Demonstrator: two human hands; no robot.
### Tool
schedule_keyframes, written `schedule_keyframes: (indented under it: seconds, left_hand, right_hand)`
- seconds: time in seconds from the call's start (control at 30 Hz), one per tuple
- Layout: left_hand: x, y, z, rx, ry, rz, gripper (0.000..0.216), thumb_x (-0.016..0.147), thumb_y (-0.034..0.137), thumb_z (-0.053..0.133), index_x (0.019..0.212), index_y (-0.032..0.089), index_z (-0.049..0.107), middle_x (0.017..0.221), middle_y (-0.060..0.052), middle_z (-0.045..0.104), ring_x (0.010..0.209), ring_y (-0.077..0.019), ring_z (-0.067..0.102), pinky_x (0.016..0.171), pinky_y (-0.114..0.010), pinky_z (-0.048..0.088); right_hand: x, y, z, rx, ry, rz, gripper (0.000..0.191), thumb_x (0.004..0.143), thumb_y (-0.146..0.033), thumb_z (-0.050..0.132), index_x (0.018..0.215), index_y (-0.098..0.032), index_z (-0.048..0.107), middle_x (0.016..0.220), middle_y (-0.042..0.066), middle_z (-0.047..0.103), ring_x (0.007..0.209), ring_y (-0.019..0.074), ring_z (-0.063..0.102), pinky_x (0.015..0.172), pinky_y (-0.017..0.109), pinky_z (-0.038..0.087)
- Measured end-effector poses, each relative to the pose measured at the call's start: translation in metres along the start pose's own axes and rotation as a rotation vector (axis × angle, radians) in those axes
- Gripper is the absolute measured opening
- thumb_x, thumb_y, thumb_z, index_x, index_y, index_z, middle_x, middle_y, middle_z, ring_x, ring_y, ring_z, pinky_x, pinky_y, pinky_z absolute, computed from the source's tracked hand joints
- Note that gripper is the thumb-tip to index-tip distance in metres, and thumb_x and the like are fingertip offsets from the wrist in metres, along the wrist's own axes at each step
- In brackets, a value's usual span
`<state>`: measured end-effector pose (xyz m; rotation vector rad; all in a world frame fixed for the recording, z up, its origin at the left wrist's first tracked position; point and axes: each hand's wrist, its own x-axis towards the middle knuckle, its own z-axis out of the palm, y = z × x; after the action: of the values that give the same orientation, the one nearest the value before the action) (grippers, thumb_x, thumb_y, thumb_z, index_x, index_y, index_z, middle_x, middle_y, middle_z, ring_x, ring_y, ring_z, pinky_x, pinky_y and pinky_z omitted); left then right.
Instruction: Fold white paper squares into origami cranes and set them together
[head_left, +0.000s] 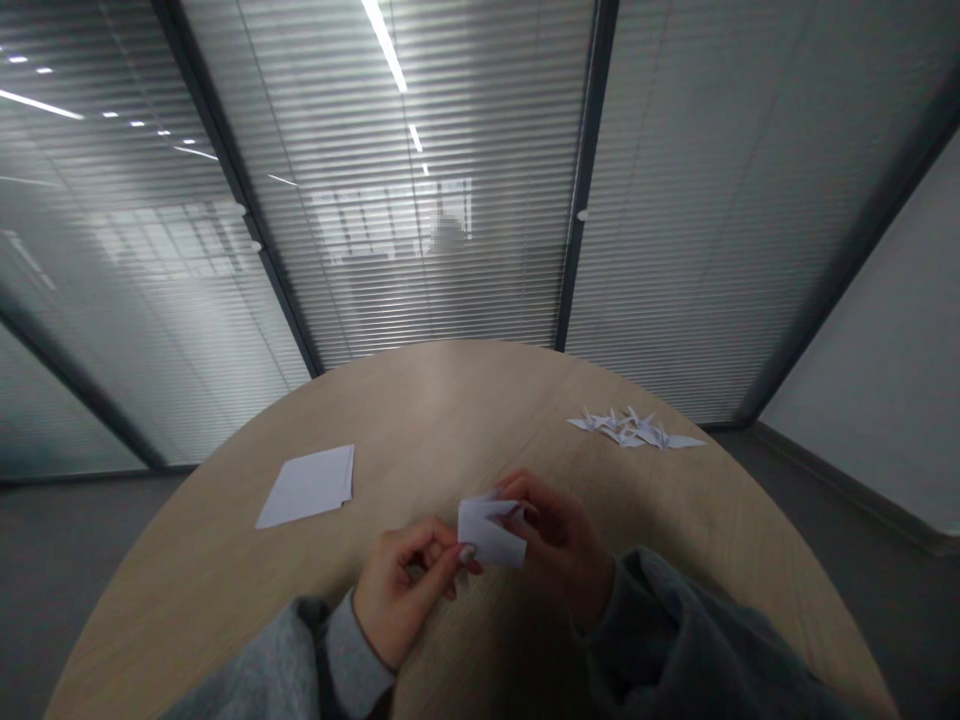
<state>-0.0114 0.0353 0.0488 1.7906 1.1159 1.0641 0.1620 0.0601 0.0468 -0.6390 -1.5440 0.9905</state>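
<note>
While the left hand (pixel 409 580) pinches the folded paper (pixel 487 542) by a corner, I see the right hand (pixel 561 535) gripping its other side, above the table (pixel 450 420), well in from the far edge. White sheets (pixel 307 490) lie toward the left edge, paper cranes (pixel 624 436) near the far right.

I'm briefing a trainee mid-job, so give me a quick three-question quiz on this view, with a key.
1. True or false: the left hand and right hand both touch the folded white paper.
2. The paper cranes lie toward which side of the table, as pictured? A: left. B: right.
3. Fill in: the flat white sheets lie nearer the ____ hand.

Key: 1 true; 2 B; 3 left.
</note>
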Motion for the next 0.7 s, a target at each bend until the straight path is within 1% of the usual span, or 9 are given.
schedule_keyframes:
  seconds: [0.07, 0.13, 0.27, 0.33, 0.4, 0.47, 0.57, 0.63, 0.7]
  left_hand:
    - [0.000, 0.001, -0.001, 0.012, 0.000, 0.002, 0.037, 0.083, 0.044, 0.054, 0.067, 0.012, 0.065, 0.057, -0.008, 0.066, 0.044, -0.0110, 0.053, 0.046, -0.021, 0.043]
    - [0.000, 0.003, -0.001, 0.018, -0.009, 0.006, 0.039, 0.083, 0.045, 0.054, 0.066, 0.012, 0.065, 0.057, -0.008, 0.066, 0.044, -0.0112, 0.053, 0.046, -0.021, 0.043]
    - [0.000, 0.005, 0.000, 0.009, -0.009, 0.004, 0.040, 0.082, 0.047, 0.054, 0.066, 0.012, 0.065, 0.059, -0.009, 0.068, 0.044, -0.0112, 0.053, 0.045, -0.021, 0.043]
    - [0.001, 0.006, 0.000, -0.009, -0.004, -0.008, 0.040, 0.081, 0.047, 0.056, 0.066, 0.012, 0.066, 0.059, -0.009, 0.069, 0.044, -0.0111, 0.053, 0.045, -0.020, 0.043]
    - [0.002, 0.007, 0.000, -0.056, 0.009, -0.028, 0.040, 0.079, 0.049, 0.058, 0.067, 0.012, 0.066, 0.060, -0.009, 0.070, 0.043, -0.0106, 0.053, 0.044, -0.020, 0.043]
    - [0.003, 0.008, 0.000, -0.122, 0.037, -0.054, 0.040, 0.077, 0.051, 0.060, 0.067, 0.012, 0.065, 0.063, -0.010, 0.071, 0.041, -0.0095, 0.053, 0.044, -0.019, 0.044]
    - [0.005, 0.005, 0.000, -0.225, 0.069, -0.103, 0.042, 0.073, 0.054, 0.064, 0.065, 0.012, 0.064, 0.066, -0.010, 0.073, 0.039, -0.0076, 0.051, 0.043, -0.018, 0.043]
    - [0.007, 0.001, 0.001, -0.292, 0.060, -0.147, 0.044, 0.070, 0.056, 0.066, 0.065, 0.012, 0.063, 0.067, -0.010, 0.073, 0.036, -0.0064, 0.049, 0.041, -0.018, 0.041]
    - [0.009, -0.003, 0.001, -0.340, 0.039, -0.193, 0.046, 0.067, 0.058, 0.067, 0.065, 0.012, 0.063, 0.066, -0.009, 0.073, 0.034, -0.0051, 0.047, 0.039, -0.017, 0.039]
  right_hand:
    - [0.000, 0.002, 0.001, -0.039, -0.009, -0.047, 0.003, 0.071, -0.019, 0.063, 0.073, -0.019, 0.062, 0.076, 0.001, 0.054, 0.068, 0.0140, 0.053, 0.059, 0.024, 0.043]
    - [0.000, 0.002, 0.002, -0.063, -0.013, -0.073, 0.008, 0.069, -0.018, 0.065, 0.077, -0.020, 0.065, 0.077, 0.001, 0.055, 0.069, 0.0142, 0.054, 0.059, 0.024, 0.043]
    - [0.000, -0.001, 0.003, -0.091, -0.026, -0.029, 0.006, 0.068, -0.015, 0.064, 0.073, -0.018, 0.066, 0.079, 0.002, 0.057, 0.066, 0.0129, 0.054, 0.057, 0.023, 0.043]
    - [-0.001, -0.001, 0.003, -0.095, -0.024, -0.015, 0.004, 0.069, -0.017, 0.064, 0.072, -0.018, 0.066, 0.078, 0.002, 0.057, 0.066, 0.0129, 0.054, 0.058, 0.023, 0.044]
    - [-0.001, 0.001, 0.002, -0.072, -0.018, 0.003, 0.007, 0.071, -0.024, 0.065, 0.077, -0.019, 0.066, 0.077, 0.002, 0.058, 0.069, 0.0141, 0.056, 0.060, 0.024, 0.045]
    - [-0.002, 0.004, 0.001, -0.037, -0.012, 0.040, 0.017, 0.072, -0.032, 0.067, 0.083, -0.019, 0.064, 0.077, 0.002, 0.061, 0.072, 0.0156, 0.057, 0.063, 0.026, 0.046]
    - [-0.003, 0.007, 0.000, -0.047, -0.031, 0.129, 0.027, 0.071, -0.043, 0.067, 0.077, -0.017, 0.061, 0.074, 0.003, 0.061, 0.071, 0.0166, 0.058, 0.064, 0.028, 0.046]
    - [-0.002, 0.007, 0.000, -0.040, -0.034, 0.177, 0.035, 0.071, -0.051, 0.065, 0.071, -0.016, 0.060, 0.067, 0.002, 0.058, 0.064, 0.0148, 0.055, 0.060, 0.027, 0.044]
    - [0.000, 0.007, 0.001, 0.019, -0.036, 0.232, 0.044, 0.069, -0.059, 0.063, 0.066, -0.016, 0.058, 0.059, -0.001, 0.054, 0.056, 0.0119, 0.050, 0.054, 0.025, 0.041]
